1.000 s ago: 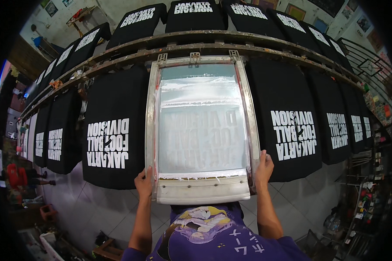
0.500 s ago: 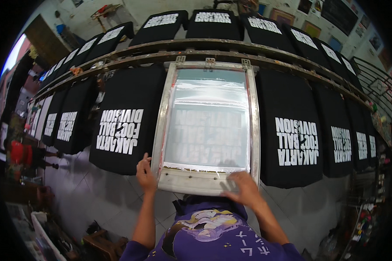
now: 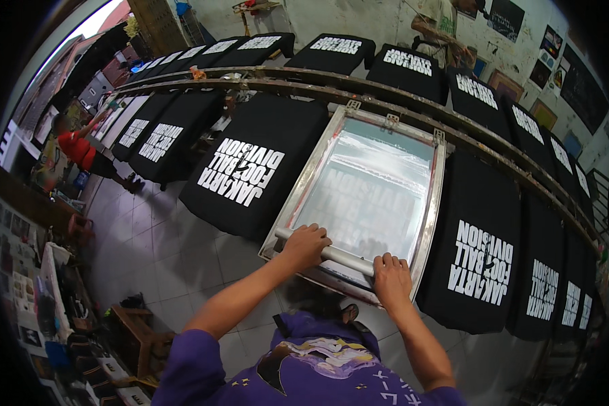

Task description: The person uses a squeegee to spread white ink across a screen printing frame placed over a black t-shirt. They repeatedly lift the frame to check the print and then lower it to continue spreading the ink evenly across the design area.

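My left hand (image 3: 306, 245) and my right hand (image 3: 392, 277) both grip a long silver squeegee (image 3: 348, 260) lying across the near end of a screen frame (image 3: 427, 196). The screen's mesh (image 3: 365, 183) is pale, with smears of white ink across it and faint mirrored lettering showing through. The frame sits clamped at its far end to a rail (image 3: 474, 142). Black T-shirts on boards, printed with white lettering, lie on either side of it, one at left (image 3: 250, 128) and one at right (image 3: 480, 196).
A further row of printed black shirts (image 3: 325, 57) runs along the far rail. A person in red (image 3: 80, 149) stands at the left on the tiled floor (image 3: 142, 243); another person (image 3: 441, 17) is at the back. A wooden stool (image 3: 132, 331) stands at lower left.
My hands have moved from the frame's side edges onto the squeegee at its near end, gripping it. The view has swung leftward, bringing the person in red further into view.
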Demonstrator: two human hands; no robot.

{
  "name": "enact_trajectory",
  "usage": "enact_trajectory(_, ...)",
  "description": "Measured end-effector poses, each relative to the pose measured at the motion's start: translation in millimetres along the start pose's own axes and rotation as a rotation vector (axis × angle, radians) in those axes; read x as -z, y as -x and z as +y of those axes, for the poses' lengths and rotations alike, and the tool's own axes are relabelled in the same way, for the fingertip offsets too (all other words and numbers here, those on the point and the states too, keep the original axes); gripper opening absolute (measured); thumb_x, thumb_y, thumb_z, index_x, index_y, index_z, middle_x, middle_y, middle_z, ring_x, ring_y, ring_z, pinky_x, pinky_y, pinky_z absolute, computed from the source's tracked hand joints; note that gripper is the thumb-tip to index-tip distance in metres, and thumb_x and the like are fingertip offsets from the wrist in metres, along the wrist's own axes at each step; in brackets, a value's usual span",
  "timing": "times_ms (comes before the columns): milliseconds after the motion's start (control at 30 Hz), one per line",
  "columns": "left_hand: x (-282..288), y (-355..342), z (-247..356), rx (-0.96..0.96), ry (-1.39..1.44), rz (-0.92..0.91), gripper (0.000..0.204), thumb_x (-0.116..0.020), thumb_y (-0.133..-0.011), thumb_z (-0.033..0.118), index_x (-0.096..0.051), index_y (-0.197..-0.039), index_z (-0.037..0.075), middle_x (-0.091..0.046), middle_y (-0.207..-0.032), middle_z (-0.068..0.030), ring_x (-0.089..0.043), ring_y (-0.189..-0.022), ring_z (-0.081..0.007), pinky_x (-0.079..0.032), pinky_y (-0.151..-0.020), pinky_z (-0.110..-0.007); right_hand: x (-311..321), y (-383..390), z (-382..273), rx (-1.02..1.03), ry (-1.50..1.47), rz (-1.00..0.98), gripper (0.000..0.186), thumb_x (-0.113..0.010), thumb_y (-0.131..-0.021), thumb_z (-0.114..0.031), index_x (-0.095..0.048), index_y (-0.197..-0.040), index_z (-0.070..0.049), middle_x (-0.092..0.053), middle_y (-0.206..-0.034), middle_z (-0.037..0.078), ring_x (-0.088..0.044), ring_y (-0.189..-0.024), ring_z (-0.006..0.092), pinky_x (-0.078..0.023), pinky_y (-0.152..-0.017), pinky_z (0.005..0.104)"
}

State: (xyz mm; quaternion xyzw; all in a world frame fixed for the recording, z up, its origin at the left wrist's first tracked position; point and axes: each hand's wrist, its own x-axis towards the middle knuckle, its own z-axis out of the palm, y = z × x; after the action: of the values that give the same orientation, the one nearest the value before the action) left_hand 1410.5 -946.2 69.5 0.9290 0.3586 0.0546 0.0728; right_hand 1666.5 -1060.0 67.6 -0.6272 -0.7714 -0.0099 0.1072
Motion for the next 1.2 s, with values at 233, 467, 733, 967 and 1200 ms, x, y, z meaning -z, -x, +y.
enact_trajectory(233,20.7,-27.5,-6.5,-0.147,0.003,0.071,0.030,-0.081,-0.078,0.037,-0.073,-0.093,0.012,-0.065,-0.094,-0.0047,-0.064,-0.096,-0.0253,-0.052,-0.080,-0.041,6.9,-22.9,30.7,-0.010,-0.084,0.141,0.024,-0.084,-0.075,-0.026,-0.069,-0.086,-0.010,-0.066,-0.085,0.007,-0.065,-0.085,0.0271,-0.046,-0.097,0.0451)
enact_trajectory(467,46.7,-40.4,8.0,0.304,0.459,0.305,0.043,-0.079,-0.084,0.045,-0.074,-0.102,0.007,-0.068,-0.093,-0.0126,-0.064,-0.095,-0.0346,-0.053,-0.081,-0.045,88.4,-58.8,-32.1,-0.151,0.060,0.569,0.060,-0.075,-0.077,-0.006,-0.058,-0.135,-0.008,-0.051,-0.136,0.020,-0.049,-0.126,0.0371,-0.038,-0.110,0.0541)
enact_trajectory(733,9.4,-60.7,44.5,0.587,1.375,0.598,0.056,-0.066,-0.099,0.045,-0.059,-0.114,-0.008,-0.066,-0.101,-0.0287,-0.066,-0.096,-0.0438,-0.050,-0.084,-0.049,35.3,-58.4,-132.2,-0.256,-0.204,0.258,0.080,-0.078,-0.076,-0.008,-0.043,-0.147,0.003,-0.055,-0.128,0.024,-0.055,-0.119,0.0390,-0.044,-0.100,0.0469)
enact_trajectory(967,-12.8,-23.8,90.3,0.528,1.399,0.468,0.051,-0.072,-0.098,0.030,-0.055,-0.128,-0.008,-0.069,-0.112,-0.0217,-0.067,-0.107,-0.0245,-0.058,-0.085,-0.035,2.2,-50.4,-96.1,-0.532,0.060,0.327,0.019,-0.064,-0.084,-0.008,-0.061,-0.103,-0.005,-0.063,-0.099,0.010,-0.061,-0.097,0.0285,-0.042,-0.096,0.0445)
enact_trajectory(1200,27.3,17.5,30.4,-0.294,0.914,0.116,0.038,-0.076,-0.093,0.026,-0.070,-0.124,0.004,-0.069,-0.111,-0.0120,-0.067,-0.109,-0.0222,-0.056,-0.088,-0.039,23.6,-17.7,-22.6,-0.397,0.155,0.502,0.025,-0.068,-0.073,0.001,-0.066,-0.095,-0.012,-0.071,-0.097,0.002,-0.064,-0.090,0.0214,-0.042,-0.092,0.0414)
